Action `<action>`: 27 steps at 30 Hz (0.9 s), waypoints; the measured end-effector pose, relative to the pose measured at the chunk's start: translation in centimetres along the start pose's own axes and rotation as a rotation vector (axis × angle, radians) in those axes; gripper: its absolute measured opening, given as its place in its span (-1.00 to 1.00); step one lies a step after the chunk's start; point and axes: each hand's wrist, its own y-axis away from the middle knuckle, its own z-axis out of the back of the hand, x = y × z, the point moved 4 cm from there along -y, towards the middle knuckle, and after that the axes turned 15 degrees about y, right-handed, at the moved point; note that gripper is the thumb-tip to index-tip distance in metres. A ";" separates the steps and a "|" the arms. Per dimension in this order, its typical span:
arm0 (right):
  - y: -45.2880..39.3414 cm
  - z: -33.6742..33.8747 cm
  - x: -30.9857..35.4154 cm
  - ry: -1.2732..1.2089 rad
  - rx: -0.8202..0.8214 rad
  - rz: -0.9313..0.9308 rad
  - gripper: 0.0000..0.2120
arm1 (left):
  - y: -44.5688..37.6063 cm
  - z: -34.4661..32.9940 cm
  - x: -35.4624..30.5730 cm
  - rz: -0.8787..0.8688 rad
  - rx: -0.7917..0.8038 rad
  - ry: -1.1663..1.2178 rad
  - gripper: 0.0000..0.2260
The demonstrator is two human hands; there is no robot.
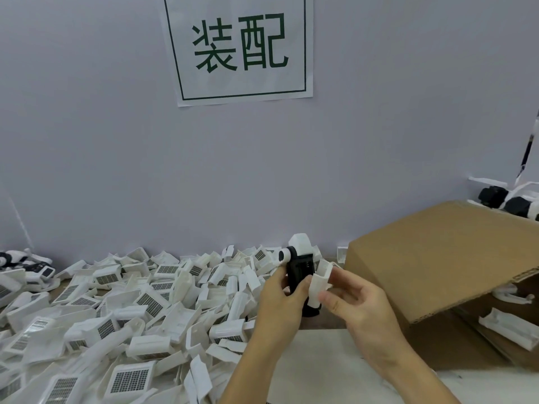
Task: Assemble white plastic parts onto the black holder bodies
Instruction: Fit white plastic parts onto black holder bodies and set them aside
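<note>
My left hand [280,298] grips a black holder body [300,269] upright in front of me; a white cap [302,243] sits on its top and a round white knob juts from its left side. My right hand [355,301] pinches a white plastic part [319,282], a channel-shaped piece, against the right side of the black body. A big heap of loose white plastic parts [122,310], many with grid panels, covers the table to the left.
A brown cardboard box [437,258] with open flaps stands at the right, white parts [507,325] lying inside it. Several assembled black-and-white units [510,201] sit behind the box, more [26,263] at the far left. A wall with a paper sign [239,48] rises behind.
</note>
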 end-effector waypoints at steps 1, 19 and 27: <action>0.1 -0.1 0.2 0.072 -0.033 0.003 -0.66 | 0.0 -0.1 -0.1 0.003 0.009 0.005 -0.84; 0.4 0.1 0.1 0.540 -0.321 0.031 -0.92 | 1.3 -1.9 -0.2 0.156 0.197 0.176 -0.80; 0.5 0.0 0.6 0.728 -0.340 0.093 -0.80 | 1.2 -1.9 -0.4 0.129 0.160 0.142 -0.80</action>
